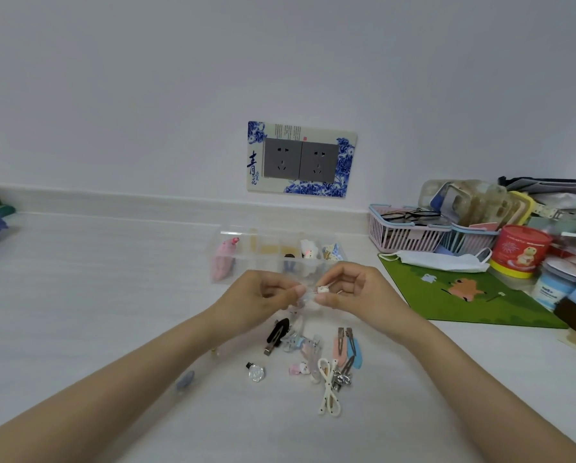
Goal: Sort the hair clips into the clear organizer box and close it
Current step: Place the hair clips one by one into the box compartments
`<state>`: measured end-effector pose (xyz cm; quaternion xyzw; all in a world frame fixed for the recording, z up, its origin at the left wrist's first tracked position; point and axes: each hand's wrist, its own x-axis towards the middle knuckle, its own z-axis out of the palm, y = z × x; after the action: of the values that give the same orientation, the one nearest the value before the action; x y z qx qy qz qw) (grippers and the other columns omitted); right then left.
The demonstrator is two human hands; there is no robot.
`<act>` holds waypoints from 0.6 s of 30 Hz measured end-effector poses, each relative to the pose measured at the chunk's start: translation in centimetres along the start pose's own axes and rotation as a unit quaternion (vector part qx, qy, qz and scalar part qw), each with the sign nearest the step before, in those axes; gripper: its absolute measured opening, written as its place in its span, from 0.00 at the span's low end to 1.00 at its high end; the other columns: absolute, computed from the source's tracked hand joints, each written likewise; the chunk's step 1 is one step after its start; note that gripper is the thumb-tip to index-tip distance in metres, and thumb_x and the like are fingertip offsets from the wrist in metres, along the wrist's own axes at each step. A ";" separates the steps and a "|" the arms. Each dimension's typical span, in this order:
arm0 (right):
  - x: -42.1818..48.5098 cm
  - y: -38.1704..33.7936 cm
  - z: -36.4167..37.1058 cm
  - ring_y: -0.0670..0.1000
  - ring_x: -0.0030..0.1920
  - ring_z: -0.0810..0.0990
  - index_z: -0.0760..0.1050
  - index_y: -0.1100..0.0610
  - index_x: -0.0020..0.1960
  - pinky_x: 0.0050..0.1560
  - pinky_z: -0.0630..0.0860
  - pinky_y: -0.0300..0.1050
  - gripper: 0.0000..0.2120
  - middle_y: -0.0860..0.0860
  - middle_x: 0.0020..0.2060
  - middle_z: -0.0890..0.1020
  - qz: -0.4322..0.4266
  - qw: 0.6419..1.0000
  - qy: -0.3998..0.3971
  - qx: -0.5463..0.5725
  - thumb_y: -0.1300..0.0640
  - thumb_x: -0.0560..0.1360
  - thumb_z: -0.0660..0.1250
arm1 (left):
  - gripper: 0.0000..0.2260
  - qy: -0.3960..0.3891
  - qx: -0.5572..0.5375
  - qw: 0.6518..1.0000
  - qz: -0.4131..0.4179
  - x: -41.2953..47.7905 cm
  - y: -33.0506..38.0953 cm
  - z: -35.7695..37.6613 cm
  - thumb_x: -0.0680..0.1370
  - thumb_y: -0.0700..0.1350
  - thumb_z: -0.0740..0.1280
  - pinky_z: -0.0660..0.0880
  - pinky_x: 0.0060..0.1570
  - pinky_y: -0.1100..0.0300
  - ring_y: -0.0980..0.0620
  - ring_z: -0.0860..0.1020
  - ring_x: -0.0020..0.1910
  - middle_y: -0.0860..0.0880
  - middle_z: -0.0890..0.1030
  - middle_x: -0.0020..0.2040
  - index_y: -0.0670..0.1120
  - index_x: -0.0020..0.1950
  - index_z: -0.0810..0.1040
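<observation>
The clear organizer box (218, 243) stands open on the white table, with a pink clip, a white one and blue ones in its compartments. Just in front of it, my left hand (263, 300) and my right hand (347, 290) together pinch a small clear hair clip with a white charm (321, 290). Below my hands lie several loose clips: a black one (276, 334), a pink one (339, 349) beside a blue one (357, 354), a white dotted bow (328, 385) and a round silvery one (256, 374).
A green mat (464, 295) lies to the right with a white face mask (440, 260) on it. Behind it stand pink and blue baskets (407, 235), a red tin (520, 250) and other clutter. A wall socket (301, 160) is behind the box.
</observation>
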<state>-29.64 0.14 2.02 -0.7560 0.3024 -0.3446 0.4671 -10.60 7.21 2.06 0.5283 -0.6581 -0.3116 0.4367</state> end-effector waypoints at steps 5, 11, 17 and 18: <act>1.2 -1.3 2.4 0.49 0.39 0.84 0.78 0.60 0.47 0.44 0.80 0.37 0.07 0.53 0.40 0.84 0.025 0.993 0.020 0.115 0.66 0.70 0.71 | 0.06 0.061 -0.033 0.998 0.002 -0.7 -0.5 -2.0 0.70 0.48 0.72 0.72 0.38 0.74 0.62 0.80 0.36 0.57 0.84 0.35 0.47 0.43 0.83; 4.6 -3.4 4.4 0.44 0.34 0.83 0.78 0.59 0.51 0.39 0.80 0.33 0.09 0.54 0.39 0.84 0.064 0.984 0.062 0.155 0.63 0.71 0.71 | 0.05 0.186 -0.021 0.981 0.049 -0.3 -1.3 -3.6 0.69 0.49 0.73 0.73 0.40 0.69 0.63 0.78 0.38 0.61 0.82 0.35 0.51 0.42 0.82; 10.1 -4.4 2.4 0.49 0.46 0.83 0.78 0.56 0.51 0.48 0.75 0.38 0.10 0.54 0.44 0.86 -0.001 0.988 0.148 -0.043 0.57 0.71 0.73 | 0.27 0.165 0.266 0.943 0.114 -0.6 -4.7 -7.1 0.73 0.65 0.56 0.59 0.64 0.69 0.62 0.66 0.65 0.60 0.71 0.66 0.55 0.68 0.69; 10.8 -4.0 2.3 0.50 0.47 0.83 0.78 0.57 0.51 0.49 0.74 0.38 0.11 0.55 0.44 0.85 0.002 0.987 0.144 -0.066 0.56 0.71 0.73 | 0.31 0.150 0.289 0.938 0.115 -0.6 -5.3 -7.3 0.72 0.67 0.53 0.56 0.66 0.67 0.61 0.63 0.68 0.60 0.68 0.69 0.54 0.70 0.67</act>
<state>-20.95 -5.57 7.51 -0.7275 0.3899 -0.4279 0.3683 -1.75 6.86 0.39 0.5932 -0.7031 0.0274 0.3912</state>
